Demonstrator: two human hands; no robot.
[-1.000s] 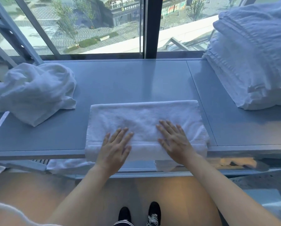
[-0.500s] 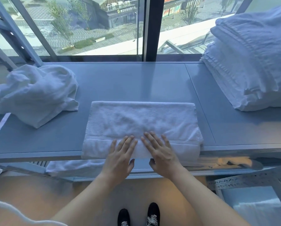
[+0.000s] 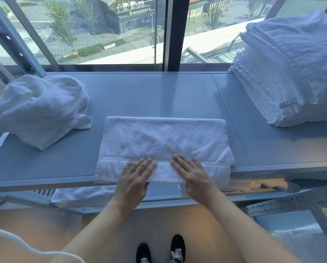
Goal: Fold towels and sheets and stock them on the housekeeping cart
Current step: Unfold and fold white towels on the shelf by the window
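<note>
At the frame's lower centre, the left hand (image 3: 135,178) and right hand (image 3: 192,175) press flat, fingers spread, on the folded white towel (image 3: 162,141), apparently smoothing its near fold.

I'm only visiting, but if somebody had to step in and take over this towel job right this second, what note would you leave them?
Hands: left hand and right hand lie flat, side by side, on the near edge of the folded towel, fingers straight, gripping nothing.
Things: that towel lies on the grey table, its near edge at the table's front. A crumpled pile of linen sits to the left, a tall stack of folded linen to the right.
Done: the towel is folded into a long strip.
Left: probably fold it again, stack it, then work through the crumpled pile. No cart is clearly in view.
</note>
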